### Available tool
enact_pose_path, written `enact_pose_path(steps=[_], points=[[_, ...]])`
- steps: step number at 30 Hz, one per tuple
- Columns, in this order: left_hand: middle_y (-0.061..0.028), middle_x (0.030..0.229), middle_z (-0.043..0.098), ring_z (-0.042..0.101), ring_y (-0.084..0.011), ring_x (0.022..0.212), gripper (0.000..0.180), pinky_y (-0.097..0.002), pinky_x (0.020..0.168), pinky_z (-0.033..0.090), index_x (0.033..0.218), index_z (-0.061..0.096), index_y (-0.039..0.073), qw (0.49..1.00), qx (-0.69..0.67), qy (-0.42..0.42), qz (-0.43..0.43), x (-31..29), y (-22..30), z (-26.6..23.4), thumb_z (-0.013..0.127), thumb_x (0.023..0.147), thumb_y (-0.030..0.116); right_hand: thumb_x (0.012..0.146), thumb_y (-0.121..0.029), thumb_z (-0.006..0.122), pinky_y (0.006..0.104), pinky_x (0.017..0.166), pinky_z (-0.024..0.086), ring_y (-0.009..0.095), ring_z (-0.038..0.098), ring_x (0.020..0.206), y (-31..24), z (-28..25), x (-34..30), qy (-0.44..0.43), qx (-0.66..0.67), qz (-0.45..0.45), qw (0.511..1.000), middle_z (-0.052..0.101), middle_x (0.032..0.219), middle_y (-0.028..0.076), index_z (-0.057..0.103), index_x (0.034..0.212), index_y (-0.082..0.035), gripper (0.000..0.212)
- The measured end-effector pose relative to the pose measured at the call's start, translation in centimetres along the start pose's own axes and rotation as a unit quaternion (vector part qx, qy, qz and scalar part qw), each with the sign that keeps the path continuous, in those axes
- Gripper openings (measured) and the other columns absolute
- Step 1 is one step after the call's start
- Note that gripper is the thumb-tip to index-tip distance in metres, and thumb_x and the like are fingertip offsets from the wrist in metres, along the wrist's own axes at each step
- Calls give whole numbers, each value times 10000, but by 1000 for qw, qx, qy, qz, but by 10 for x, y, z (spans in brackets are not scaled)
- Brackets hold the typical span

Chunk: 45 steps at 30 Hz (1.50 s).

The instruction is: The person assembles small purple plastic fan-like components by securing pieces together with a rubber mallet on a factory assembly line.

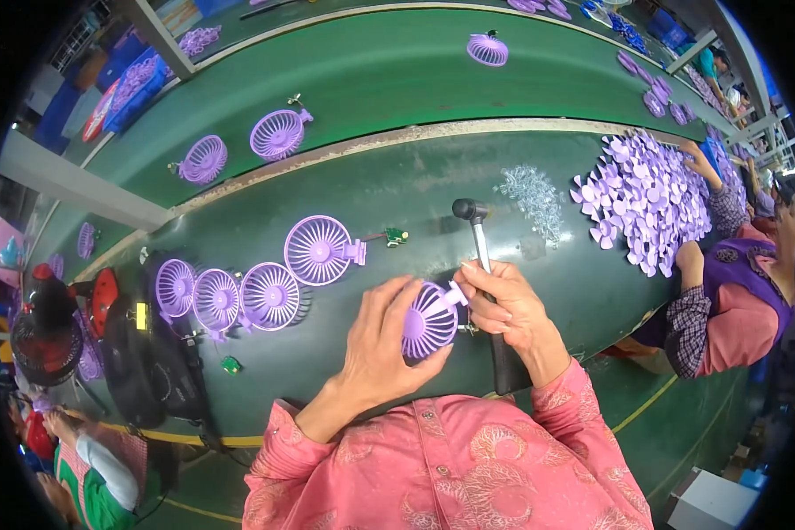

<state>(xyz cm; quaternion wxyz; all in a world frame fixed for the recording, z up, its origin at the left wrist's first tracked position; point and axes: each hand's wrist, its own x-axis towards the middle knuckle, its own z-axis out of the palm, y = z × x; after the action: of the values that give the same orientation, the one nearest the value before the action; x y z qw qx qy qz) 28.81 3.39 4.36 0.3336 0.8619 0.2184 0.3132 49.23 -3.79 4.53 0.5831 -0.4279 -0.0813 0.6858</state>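
Note:
A round purple fan housing (427,329) with radial ribs is gripped by my left hand (382,340), its fingers wrapped over the left side and the thumb below. My right hand (510,307) is closed at the housing's short neck, thumb and fingers pinched together; any small part between them is hidden. A bit of wire or metal shows just under the neck. Beneath my right hand lies a mallet (471,212) with a black head, metal shaft and dark handle. To the left, several more purple fan housings (318,251) rest in a row, one wired to a small green circuit board (397,237).
Clear small parts (535,203) are scattered beyond the mallet. A large heap of purple fan blades (647,203) lies at right, where another person's hands (700,165) reach in. A green conveyor belt (389,75) carries housings along the far side. A black bag (172,384) lies at left.

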Motion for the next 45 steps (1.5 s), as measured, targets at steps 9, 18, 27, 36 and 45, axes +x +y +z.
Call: enact_pose_path(steps=[9, 18, 27, 36, 45], points=[[-220, 1251, 488, 545, -399, 1065, 783, -459, 876, 495, 1312, 453, -16, 1000, -1, -2, 23, 1, 5, 0, 837, 655, 167, 955, -276, 645, 207, 295, 198, 13, 299, 333, 6, 9, 0, 67, -46, 45, 996, 541, 593, -10, 669, 902, 9, 291], [-211, 1269, 498, 537, -372, 1136, 796, -444, 944, 468, 1331, 452, -5, 999, -33, -13, -5, 1, 0, 4, 842, 652, 141, 981, -246, 598, 204, 292, 191, 13, 290, 331, 9, 6, -2, 37, -20, 9, 999, 535, 582, -11, 665, 929, 15, 274], [-180, 1229, 513, 558, -356, 1051, 737, -425, 855, 509, 1291, 484, -19, 1000, -1, 4, -6, 3, 0, -1, 826, 673, 193, 965, -191, 620, 201, 330, 226, 10, 339, 367, 5, 14, -9, 47, -115, -16, 992, 546, 608, -6, 663, 1038, 40, 246], [-222, 1255, 493, 548, -401, 1033, 791, -460, 848, 505, 1335, 448, -23, 996, 76, -34, 38, 22, 15, -9, 827, 696, 252, 899, -82, 692, 229, 330, 249, 43, 382, 367, -1, 19, -18, 124, -112, -105, 980, 646, 699, 65, 666, 945, 49, 142], [-159, 1059, 586, 591, -331, 992, 570, -394, 833, 485, 1155, 546, -4, 980, 20, -178, -88, 94, 8, -13, 810, 744, 290, 910, -155, 706, 220, 364, 258, 16, 384, 406, -19, 8, -14, 254, -244, -259, 899, 495, 569, -57, 677, 963, 17, 182]])
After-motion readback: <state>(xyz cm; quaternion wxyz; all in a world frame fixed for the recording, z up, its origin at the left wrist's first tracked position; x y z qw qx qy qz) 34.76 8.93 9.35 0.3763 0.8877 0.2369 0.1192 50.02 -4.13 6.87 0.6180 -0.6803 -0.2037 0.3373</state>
